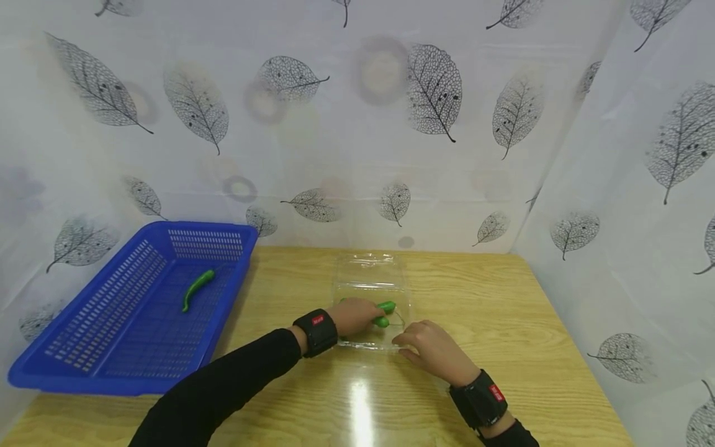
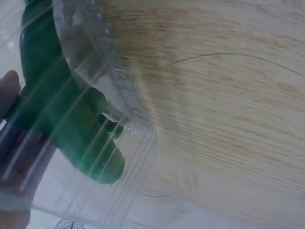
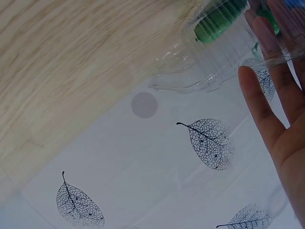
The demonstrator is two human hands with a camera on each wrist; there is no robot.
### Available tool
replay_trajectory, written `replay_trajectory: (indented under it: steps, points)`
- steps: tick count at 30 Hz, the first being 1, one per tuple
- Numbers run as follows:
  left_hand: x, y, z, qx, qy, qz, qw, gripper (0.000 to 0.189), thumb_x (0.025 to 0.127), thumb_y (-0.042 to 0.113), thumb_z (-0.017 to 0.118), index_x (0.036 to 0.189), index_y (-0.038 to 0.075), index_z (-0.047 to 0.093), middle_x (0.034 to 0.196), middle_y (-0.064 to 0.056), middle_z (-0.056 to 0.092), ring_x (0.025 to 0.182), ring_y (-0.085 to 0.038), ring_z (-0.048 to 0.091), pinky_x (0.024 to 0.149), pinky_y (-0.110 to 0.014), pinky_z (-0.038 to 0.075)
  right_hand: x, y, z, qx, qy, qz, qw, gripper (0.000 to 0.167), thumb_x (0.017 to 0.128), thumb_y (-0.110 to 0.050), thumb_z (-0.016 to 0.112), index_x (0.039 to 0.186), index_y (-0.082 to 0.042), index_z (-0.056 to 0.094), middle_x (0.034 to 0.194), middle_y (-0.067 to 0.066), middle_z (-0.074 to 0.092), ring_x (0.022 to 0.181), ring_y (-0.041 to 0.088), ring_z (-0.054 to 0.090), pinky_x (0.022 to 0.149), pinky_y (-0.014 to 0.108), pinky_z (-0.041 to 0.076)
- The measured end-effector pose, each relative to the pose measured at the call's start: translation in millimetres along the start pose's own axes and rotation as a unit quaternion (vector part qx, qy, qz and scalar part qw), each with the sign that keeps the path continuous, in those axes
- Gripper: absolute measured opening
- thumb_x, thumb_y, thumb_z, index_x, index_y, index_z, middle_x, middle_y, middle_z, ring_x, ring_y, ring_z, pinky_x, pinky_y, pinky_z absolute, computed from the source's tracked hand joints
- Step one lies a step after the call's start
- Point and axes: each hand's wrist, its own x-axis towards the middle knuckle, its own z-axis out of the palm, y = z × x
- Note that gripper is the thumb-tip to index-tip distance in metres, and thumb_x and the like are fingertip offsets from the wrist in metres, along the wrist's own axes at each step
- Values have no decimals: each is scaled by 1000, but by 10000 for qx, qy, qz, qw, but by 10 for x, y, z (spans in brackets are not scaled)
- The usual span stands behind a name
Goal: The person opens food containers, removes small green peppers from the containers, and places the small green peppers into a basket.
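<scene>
A clear plastic clamshell box (image 1: pixel 365 345) lies with its lid folded back, and green chili peppers (image 1: pixel 386 307) are inside it. My left hand (image 1: pixel 355 315) reaches down into the box and pinches a green pepper there, its fingers partly hidden. Through the ribbed wall, the left wrist view shows a thick green pepper (image 2: pixel 90 138) close to the fingertips (image 2: pixel 9 88). At the box's front right corner is my right hand (image 1: pixel 432 349), its relaxed fingers right at the rim. In the right wrist view its thumb and fingers (image 3: pixel 255 93) are extended beside the clear plastic.
A blue plastic basket (image 1: pixel 209 351) with slotted sides stands at the left, one curved green pepper (image 1: pixel 197 290) lying in it. The wooden table (image 1: pixel 480 310) meets a white leaf-patterned sheet (image 1: pixel 357 155) at its back and sides.
</scene>
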Motion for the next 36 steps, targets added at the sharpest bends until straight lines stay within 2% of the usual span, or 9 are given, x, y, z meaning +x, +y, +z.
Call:
replay_trajectory:
  steps: [5, 10, 17, 20, 26, 32, 36]
  points:
    - [3, 5, -9, 95, 109, -104, 9998, 14, 88, 20, 63, 102, 23, 65, 94, 5, 69, 86, -8, 66, 69, -21, 51, 2, -2, 2, 34, -23, 17, 10000, 18, 75, -14, 77, 93, -13, 74, 86, -4, 72, 79, 9, 65, 80, 33, 52]
    - [3, 12, -60, 127, 204, -141, 9996, 22, 85, 21, 67, 107, 21, 64, 94, 4, 68, 86, -8, 65, 74, -21, 51, 12, 2, 7, 37, -69, 71, 9999, 18, 75, -14, 76, 93, -14, 74, 86, -4, 72, 80, 9, 65, 81, 33, 52]
    - [-8, 24, -145, -2, 794, 64, 9968, 17, 88, 25, 62, 102, 18, 65, 90, 5, 69, 85, -8, 66, 75, -21, 52, 17, -7, 8, 12, -65, 28, 10000, 18, 75, -14, 76, 93, -13, 74, 86, -4, 72, 80, 9, 65, 80, 32, 52]
    - [-10, 25, -180, 120, 916, 75, 9957, 19, 86, 24, 65, 104, 18, 65, 88, 6, 68, 81, -6, 64, 72, -19, 51, 19, -12, 5, -5, -58, 23, 10000, 17, 76, -14, 76, 93, -13, 74, 86, -4, 72, 80, 9, 65, 79, 32, 52]
    - [-38, 45, -270, 26, 996, -20, 9950, 20, 84, 22, 68, 103, 16, 64, 83, 6, 65, 73, -4, 59, 66, -17, 48, 19, -18, 6, -3, -55, 23, 10000, 17, 76, -14, 76, 93, -13, 74, 85, -4, 71, 78, 9, 64, 79, 32, 52]
    - [-104, 46, -367, -38, 1009, -153, 9948, 30, 85, 20, 67, 114, 14, 63, 97, 2, 70, 85, -8, 65, 75, -20, 52, 6, -20, -3, -13, -59, 72, 10000, 17, 76, -15, 76, 93, -14, 74, 85, -4, 71, 79, 9, 64, 80, 33, 52]
    - [-174, 22, -449, -362, 961, -222, 9945, 31, 87, 18, 66, 117, 13, 62, 102, 1, 69, 91, -11, 65, 80, -24, 52, -1, -15, -15, -21, -17, 68, 10000, 18, 76, -15, 76, 94, -14, 74, 85, -4, 71, 78, 9, 64, 79, 33, 52]
